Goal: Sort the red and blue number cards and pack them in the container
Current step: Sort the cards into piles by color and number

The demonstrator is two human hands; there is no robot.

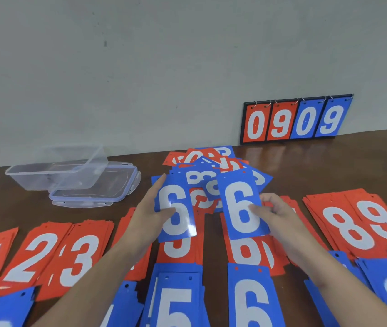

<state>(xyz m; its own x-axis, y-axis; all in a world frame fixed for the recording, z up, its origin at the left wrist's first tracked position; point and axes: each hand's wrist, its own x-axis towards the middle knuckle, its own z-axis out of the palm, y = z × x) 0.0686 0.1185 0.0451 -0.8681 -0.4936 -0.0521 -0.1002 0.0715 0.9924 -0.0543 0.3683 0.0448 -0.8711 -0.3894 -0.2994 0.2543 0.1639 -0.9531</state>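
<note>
Above the sorted piles, each hand (left point(151, 208), right point(274, 212)) pinches a blue 6 card point(176, 208).

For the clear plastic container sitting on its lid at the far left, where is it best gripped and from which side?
Probably the near long rim of the clear container, taken from above with the thumb outside and the fingers inside. It stands open-side up and looks empty, so the rim is free. It rests tilted, partly on its lid, so the base is harder to get under. Both hands are busy: the left hand and right hand each hold a blue 6 card.
</note>
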